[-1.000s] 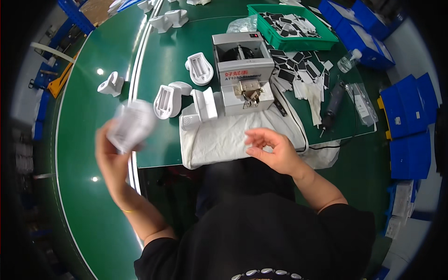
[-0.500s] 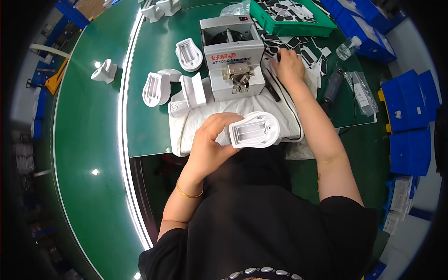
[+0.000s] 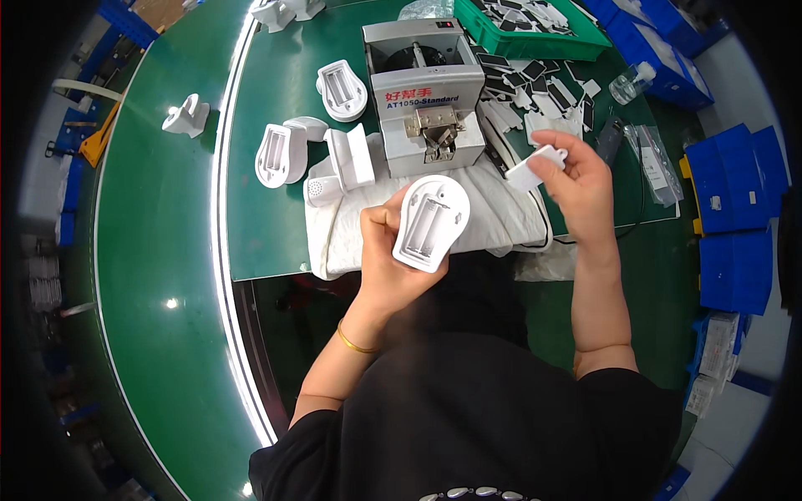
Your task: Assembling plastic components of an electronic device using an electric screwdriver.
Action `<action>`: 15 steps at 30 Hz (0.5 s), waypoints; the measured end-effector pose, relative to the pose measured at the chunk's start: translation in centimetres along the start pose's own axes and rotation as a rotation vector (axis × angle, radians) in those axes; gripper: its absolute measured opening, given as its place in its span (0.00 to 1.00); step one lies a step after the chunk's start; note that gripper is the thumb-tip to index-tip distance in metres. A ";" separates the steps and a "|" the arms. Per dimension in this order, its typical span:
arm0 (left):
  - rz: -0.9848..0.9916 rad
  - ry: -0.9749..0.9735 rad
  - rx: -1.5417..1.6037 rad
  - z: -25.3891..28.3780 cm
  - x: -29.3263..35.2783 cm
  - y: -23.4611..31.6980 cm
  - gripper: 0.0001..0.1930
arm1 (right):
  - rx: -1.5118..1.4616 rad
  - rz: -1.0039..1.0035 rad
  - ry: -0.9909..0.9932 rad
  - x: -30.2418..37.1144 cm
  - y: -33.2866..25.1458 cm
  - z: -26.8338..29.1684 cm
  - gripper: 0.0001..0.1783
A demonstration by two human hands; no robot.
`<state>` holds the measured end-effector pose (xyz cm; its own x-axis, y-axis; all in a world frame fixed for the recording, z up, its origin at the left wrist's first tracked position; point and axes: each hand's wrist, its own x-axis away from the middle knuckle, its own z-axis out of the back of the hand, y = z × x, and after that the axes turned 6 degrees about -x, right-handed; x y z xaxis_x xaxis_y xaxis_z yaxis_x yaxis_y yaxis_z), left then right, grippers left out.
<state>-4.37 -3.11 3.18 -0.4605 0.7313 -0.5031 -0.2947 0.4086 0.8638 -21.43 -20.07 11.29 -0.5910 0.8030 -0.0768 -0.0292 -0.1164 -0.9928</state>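
Observation:
My left hand is closed around a white plastic housing just in front of the padded cloth. Its open battery compartment faces up, with metal contacts showing inside. To the right, my right hand pinches a flat white battery cover with a small looped tab between thumb and fingers. The cover and the housing are apart. Behind the right hand lie scattered loose battery covers, some with dark faces and some white.
A grey machine stands on white cloth. More white housings sit to its left, and another lies farther left. A green crate holds covers. At right are a clear bottle, a plastic bag and blue bins.
My right hand has come back from the pile of covers toward me, now with a white battery cover in it. The left hand has turned the housing to a steeper angle.

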 end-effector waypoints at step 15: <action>0.011 -0.020 -0.370 -0.1 0.9 0.8 0.44 | -0.086 0.197 -0.259 4.4 -1.5 -7.0 0.13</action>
<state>-5.12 -2.14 3.41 -0.4501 0.7466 -0.4900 -0.5741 0.1784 0.7991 -18.31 -12.29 11.83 -0.7642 0.5934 -0.2528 0.1672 -0.1962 -0.9662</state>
